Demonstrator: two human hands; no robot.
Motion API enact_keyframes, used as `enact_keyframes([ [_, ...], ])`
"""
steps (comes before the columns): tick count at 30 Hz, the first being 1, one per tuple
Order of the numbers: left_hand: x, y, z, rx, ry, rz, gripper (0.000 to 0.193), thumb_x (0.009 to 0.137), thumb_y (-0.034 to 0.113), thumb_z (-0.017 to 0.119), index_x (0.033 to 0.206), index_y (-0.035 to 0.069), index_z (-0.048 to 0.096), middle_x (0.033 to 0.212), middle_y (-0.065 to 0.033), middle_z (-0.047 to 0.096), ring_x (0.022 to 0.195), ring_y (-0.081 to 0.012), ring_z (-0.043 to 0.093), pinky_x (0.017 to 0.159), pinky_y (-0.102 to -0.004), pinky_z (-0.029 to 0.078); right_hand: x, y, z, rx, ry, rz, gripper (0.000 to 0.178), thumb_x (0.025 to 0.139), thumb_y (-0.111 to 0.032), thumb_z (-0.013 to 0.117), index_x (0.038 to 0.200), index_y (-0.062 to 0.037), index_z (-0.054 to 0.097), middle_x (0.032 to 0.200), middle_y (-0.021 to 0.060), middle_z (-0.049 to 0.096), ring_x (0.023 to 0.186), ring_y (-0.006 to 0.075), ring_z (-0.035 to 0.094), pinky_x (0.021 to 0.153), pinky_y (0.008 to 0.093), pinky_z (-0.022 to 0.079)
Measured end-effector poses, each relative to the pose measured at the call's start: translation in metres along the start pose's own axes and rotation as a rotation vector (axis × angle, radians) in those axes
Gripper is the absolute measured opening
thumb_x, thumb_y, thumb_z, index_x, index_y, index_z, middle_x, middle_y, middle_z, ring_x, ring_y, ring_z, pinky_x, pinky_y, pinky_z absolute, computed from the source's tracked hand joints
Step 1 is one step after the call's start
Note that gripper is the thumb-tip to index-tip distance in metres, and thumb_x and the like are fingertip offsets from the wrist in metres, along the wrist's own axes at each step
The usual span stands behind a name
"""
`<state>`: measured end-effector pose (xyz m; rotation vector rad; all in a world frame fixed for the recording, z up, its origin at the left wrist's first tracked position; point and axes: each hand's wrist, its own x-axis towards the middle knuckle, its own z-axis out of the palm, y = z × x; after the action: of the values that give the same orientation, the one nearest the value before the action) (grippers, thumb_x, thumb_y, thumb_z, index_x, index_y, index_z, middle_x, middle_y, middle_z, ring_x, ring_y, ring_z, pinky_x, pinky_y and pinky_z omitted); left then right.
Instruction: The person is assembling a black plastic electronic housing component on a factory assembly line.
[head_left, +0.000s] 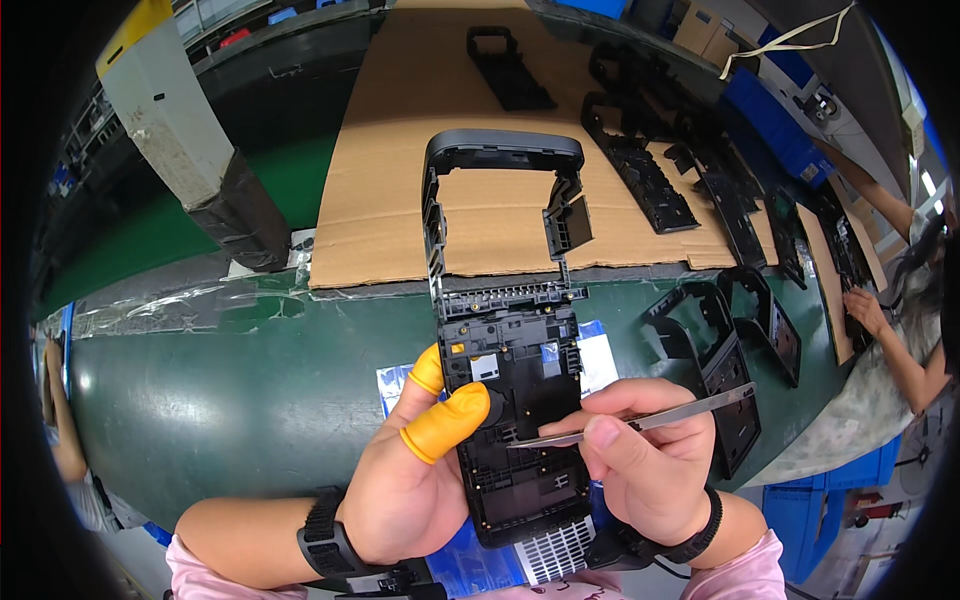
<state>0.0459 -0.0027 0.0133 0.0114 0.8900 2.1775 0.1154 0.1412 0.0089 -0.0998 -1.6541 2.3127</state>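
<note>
A black plastic housing [530, 400] with an open frame at its top is tilted up in front of me. My left hand [405, 490] grips its left edge, with yellow finger cots on the thumb and a finger. My right hand [655, 465] pinches metal tweezers [690, 409] between thumb and fingers. Their tip lies over the lower middle of the housing; whether it touches, I cannot tell. Small brass-coloured inserts, a silvery-white patch [484, 368] and a bluish patch [551, 358] show on the housing's inner face.
Cardboard [380, 200] covers the far green table [200, 400], bearing several similar black housings [640, 175]. More housings [715, 370] stand at right. Blue film [465, 560] and a white gridded sheet [556, 550] lie below my work. A post [175, 130] rises at left. Another person's hand [868, 312] works at right.
</note>
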Motion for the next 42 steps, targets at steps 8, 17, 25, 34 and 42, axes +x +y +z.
enact_keyframes([
  [8, 0.0, -0.002, -0.001, -0.018, -0.012, 0.004, 0.042, 0.085, 0.021, 0.042, 0.124, 0.007, 0.032, 0.117, -0.0153, 0.046, 0.106, -0.0269, 0.049, 0.091, -0.0419, 0.04, 0.002, -0.003, 0.005, -0.078, 0.057, 0.086, 0.016, 0.078, -0.001, 0.056, 0.092, 0.0056, 0.054, 0.075, 0.0199, 0.061, 0.05, 0.008, 0.048, 0.046, 0.0192, 0.039],
  [17, 0.0, -0.003, -0.001, -0.034, -0.019, 0.023, 0.041, 0.086, 0.019, 0.042, 0.123, 0.007, 0.032, 0.117, -0.0144, 0.047, 0.106, -0.0264, 0.049, 0.09, -0.0414, 0.04, 0.001, 0.001, 0.0, -0.011, -0.015, 0.036, 0.02, 0.08, 0.001, 0.056, 0.099, 0.0066, 0.055, 0.083, 0.014, 0.062, 0.062, 0.0063, 0.053, 0.05, 0.0162, 0.041],
  [25, 0.0, -0.003, -0.002, -0.031, -0.017, 0.03, 0.04, 0.086, 0.019, 0.042, 0.123, 0.008, 0.033, 0.116, -0.0142, 0.047, 0.105, -0.0262, 0.05, 0.09, -0.0411, 0.04, 0.002, 0.002, -0.002, -0.046, -0.021, 0.05, 0.02, 0.08, 0.001, 0.056, 0.099, 0.0063, 0.055, 0.083, 0.0126, 0.062, 0.061, 0.0058, 0.052, 0.05, 0.0159, 0.04],
  [34, 0.003, 0.007, -0.013, -0.252, -0.058, -0.114, 0.045, 0.083, 0.002, 0.045, 0.125, 0.011, 0.03, 0.12, -0.011, 0.045, 0.106, -0.0229, 0.049, 0.089, -0.0393, 0.041, 0.005, -0.015, -0.004, 0.055, 0.071, 0.007, 0.019, 0.08, 0.0, 0.054, 0.098, 0.0054, 0.054, 0.081, 0.0139, 0.062, 0.056, 0.0077, 0.05, 0.053, 0.0192, 0.042],
  [42, -0.082, 0.062, -0.053, 0.227, 0.223, 0.062, 0.067, 0.065, -0.015, 0.052, 0.125, 0.007, 0.032, 0.115, -0.0107, 0.048, 0.104, -0.0231, 0.051, 0.087, -0.0368, 0.043, -0.029, -0.056, -0.048, -0.014, 0.271, -0.302, 0.021, 0.081, -0.006, 0.051, 0.098, 0.0042, 0.045, 0.076, 0.0191, 0.058, 0.047, 0.0083, 0.042, 0.047, 0.0165, 0.036],
])
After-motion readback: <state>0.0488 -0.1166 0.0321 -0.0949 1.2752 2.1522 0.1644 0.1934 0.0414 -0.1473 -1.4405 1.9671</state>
